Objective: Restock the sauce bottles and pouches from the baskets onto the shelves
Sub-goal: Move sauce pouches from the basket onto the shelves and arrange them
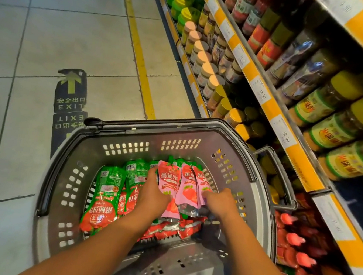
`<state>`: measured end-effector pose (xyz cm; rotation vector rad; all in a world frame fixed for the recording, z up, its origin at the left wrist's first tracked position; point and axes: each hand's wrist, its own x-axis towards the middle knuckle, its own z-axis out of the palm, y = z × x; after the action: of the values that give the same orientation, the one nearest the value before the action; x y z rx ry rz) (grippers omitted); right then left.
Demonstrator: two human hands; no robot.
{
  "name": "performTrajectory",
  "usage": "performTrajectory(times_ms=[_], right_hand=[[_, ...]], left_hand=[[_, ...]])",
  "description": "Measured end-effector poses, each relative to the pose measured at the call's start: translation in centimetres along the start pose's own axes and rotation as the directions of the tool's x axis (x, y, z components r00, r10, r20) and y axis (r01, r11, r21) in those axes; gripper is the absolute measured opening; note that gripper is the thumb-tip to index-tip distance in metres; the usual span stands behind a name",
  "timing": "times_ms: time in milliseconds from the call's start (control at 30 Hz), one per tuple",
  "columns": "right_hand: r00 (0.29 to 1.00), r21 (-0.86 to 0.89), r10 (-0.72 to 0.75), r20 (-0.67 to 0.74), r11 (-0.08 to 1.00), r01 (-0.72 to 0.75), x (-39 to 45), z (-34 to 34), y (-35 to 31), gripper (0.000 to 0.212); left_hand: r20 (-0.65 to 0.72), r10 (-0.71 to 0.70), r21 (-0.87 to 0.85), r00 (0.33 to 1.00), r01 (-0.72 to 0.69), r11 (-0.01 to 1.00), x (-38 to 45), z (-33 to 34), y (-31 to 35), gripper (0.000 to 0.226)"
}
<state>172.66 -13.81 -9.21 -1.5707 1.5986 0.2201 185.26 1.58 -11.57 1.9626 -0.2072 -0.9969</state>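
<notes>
Pink plastic sauce pouches [184,188] stand fanned inside the grey perforated plastic basket [130,148], atop red-and-green foil pouches [103,198] lying on its bottom. Left hand [153,192] grips the pink pouches from their left; right hand [221,200] pinches their right edge. Yellow-edged metal shelves [274,110] of jars stand right of the basket.

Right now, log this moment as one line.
stage: picking | left hand: on pink pouches | right hand: on pink pouches | basket: stocked
</notes>
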Motion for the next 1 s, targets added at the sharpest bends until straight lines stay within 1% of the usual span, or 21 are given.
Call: performTrajectory(times_ms=[100, 167, 233, 300, 333, 400, 500, 633, 767, 833, 900, 1000], right_hand=[[0.996, 0.190, 0.058, 0.061, 0.979, -0.069, -0.3, -0.3, 0.0, 0.068], [0.994, 0.246, 0.053, 0.090, 0.967, -0.074, -0.6, -0.3, 0.1, 0.067], [0.992, 0.294, 0.053, 0.111, 0.952, -0.083, -1.0, -0.4, 0.1, 0.056], [0.993, 0.343, 0.055, 0.103, 0.935, -0.088, -1.6, -0.9, -0.1, 0.041], [0.993, 0.362, 0.050, 0.105, 0.928, -0.085, -1.9, -1.2, -0.1, 0.035], [0.991, 0.398, 0.030, 0.130, 0.914, -0.080, -2.5, -1.7, -0.1, 0.030], [0.987, 0.451, 0.006, 0.163, 0.889, -0.080, -3.5, -2.5, 0.2, 0.035], [0.984, 0.503, -0.071, 0.162, 0.864, -0.020, -5.4, -3.7, 0.4, 0.033], [0.984, 0.650, -0.153, 0.096, 0.758, 0.055, -7.6, -5.1, 0.8, 0.043], [0.978, 0.719, -0.198, 0.070, 0.689, 0.088, -8.6, -6.0, 0.7, 0.040], [0.973, 0.780, -0.232, 0.017, 0.611, 0.132, -9.5, -6.9, 0.3, 0.034], [0.968, 0.841, -0.242, -0.066, 0.508, 0.184, -11.3, -8.6, 0.2, 0.022]], left_hand=[[-0.006, -0.039, -0.031, 0.999, 0.039, 0.999, -0.2, -0.7, 0.2, 0.093], [-0.005, -0.064, -0.051, 0.998, 0.063, 0.997, -0.2, -1.1, 0.3, 0.092], [-0.011, -0.085, -0.108, 0.996, 0.083, 0.991, -0.4, -1.5, 0.3, 0.090], [-0.015, -0.095, -0.190, 0.995, 0.090, 0.978, -0.8, -2.0, 0.3, 0.087], [-0.009, -0.098, -0.230, 0.995, 0.093, 0.969, -1.0, -2.3, 0.3, 0.084], [0.013, -0.103, -0.307, 0.995, 0.102, 0.946, -1.4, -2.8, 0.4, 0.072], [0.072, -0.122, -0.422, 0.990, 0.141, 0.896, -2.2, -3.4, 0.9, 0.050], [0.153, -0.082, -0.509, 0.985, 0.150, 0.848, -3.6, -3.9, 2.1, 0.037], [0.222, -0.017, -0.541, 0.975, 0.138, 0.830, -5.2, -4.2, 3.6, 0.035], [0.257, 0.013, -0.567, 0.966, 0.140, 0.812, -5.9, -4.1, 4.4, 0.036], [0.290, 0.046, -0.590, 0.956, 0.141, 0.795, -6.7, -4.0, 5.5, 0.038], [0.308, 0.104, -0.610, 0.946, 0.113, 0.784, -8.3, -3.8, 7.5, 0.039]])
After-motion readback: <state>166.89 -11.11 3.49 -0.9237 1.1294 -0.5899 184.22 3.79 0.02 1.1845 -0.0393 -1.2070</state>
